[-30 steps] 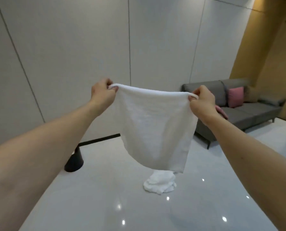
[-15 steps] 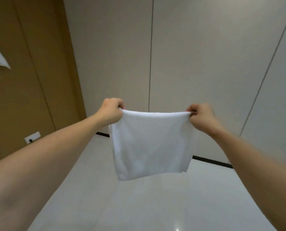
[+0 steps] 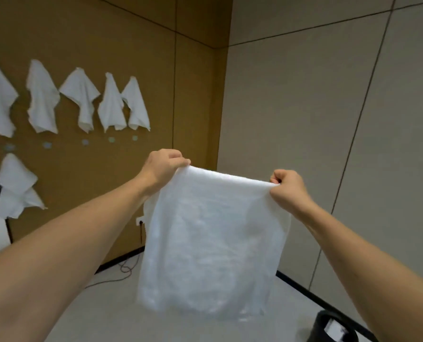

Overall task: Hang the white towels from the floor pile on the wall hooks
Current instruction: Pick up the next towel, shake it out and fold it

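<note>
towel held spread, ready to carry to the hook wall

left hand (image 3: 162,166) and right hand (image 3: 287,187) each pinch a top corner of the white towel (image 3: 210,243), which hangs flat between them above the floor; hung towels (image 3: 82,99) fill the upper row on the brown wall (image 3: 131,45), so aim for a free hook (image 3: 47,145) in the lower row, bunch one corner and loop it fully over before letting go
</note>
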Demonstrator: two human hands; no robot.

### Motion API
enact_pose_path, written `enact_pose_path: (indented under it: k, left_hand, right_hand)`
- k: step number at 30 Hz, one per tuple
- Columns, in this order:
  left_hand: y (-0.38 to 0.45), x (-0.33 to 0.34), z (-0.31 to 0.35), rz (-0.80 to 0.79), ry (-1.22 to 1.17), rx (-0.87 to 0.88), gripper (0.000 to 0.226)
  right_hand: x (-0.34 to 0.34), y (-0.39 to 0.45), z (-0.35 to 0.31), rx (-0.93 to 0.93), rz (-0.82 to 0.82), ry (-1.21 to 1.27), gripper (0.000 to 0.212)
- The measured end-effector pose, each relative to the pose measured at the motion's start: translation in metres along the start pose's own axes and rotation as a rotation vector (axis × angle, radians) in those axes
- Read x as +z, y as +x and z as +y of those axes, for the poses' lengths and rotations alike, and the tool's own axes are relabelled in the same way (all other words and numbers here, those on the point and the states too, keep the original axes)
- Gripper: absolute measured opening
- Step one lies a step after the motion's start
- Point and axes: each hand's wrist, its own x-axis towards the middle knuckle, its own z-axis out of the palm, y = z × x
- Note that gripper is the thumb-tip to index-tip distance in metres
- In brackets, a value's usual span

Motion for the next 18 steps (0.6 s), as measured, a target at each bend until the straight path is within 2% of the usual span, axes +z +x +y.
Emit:
enact_pose_path:
  k: [1, 3, 7, 9, 13, 18]
  left_hand:
    - [0.014, -0.013, -0.016, -0.035, 0.02, -0.013, 0.045]
    - [0.039, -0.039, -0.047, -0.096, 0.075, -0.033, 0.046]
    - [0.077, -0.08, -0.116, -0.162, 0.077, -0.137, 0.027]
    - [0.093, -0.095, -0.153, -0.091, 0.117, -0.195, 0.016]
    - [0.127, -0.119, -0.224, 0.105, 0.234, -0.29, 0.015]
    - [0.179, -0.151, -0.308, 0.234, 0.468, -0.35, 0.021]
  right_hand:
    - [0.022, 0.02, -0.005, -0.016, -0.018, 0.017, 0.011]
    - [0.066, 0.058, -0.013, -0.031, -0.064, 0.045, 0.011]
    - [0.153, 0.119, -0.03, -0.057, -0.248, 0.062, 0.019]
    - [0.2, 0.147, -0.041, -0.1, -0.35, 0.071, 0.012]
    - [0.294, 0.2, -0.063, -0.172, -0.497, 0.176, 0.038]
    - [0.414, 0.277, -0.083, -0.238, -0.569, 0.285, 0.022]
